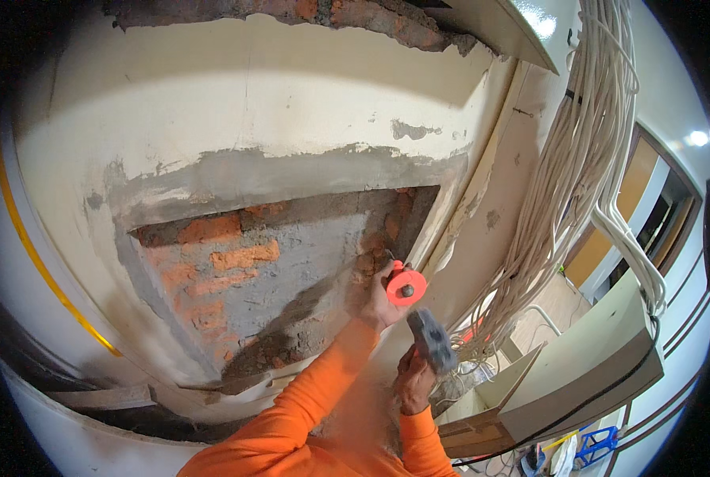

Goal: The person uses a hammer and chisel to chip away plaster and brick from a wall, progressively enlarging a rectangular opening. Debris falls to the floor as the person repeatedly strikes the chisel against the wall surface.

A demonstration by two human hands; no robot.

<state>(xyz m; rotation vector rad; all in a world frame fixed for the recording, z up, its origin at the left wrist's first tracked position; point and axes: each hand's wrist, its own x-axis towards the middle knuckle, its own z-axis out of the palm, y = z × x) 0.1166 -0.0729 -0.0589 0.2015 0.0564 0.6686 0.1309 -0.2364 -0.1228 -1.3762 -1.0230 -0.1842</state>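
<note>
My left hand (380,296) grips a chisel with a round red hand guard (415,279); the steel striking end (407,290) shows at the guard's middle. Its tip points into the right side of a wall recess, where brick and grey mortar (325,238) are bare. Just below and to the right, my right hand (415,381) is closed around the handle of a club hammer. The grey steel hammer head (432,340) is a short way from the chisel's end, not touching it. Most of the hammer's handle is hidden by my fingers.
A thick bundle of pale cables (560,179) hangs to the right of the recess. Below it stands an open wooden cabinet box (575,381) with a black cable across its edge. Broken plaster and exposed brick (355,21) run along the top. A blue plastic item (596,447) lies at lower right.
</note>
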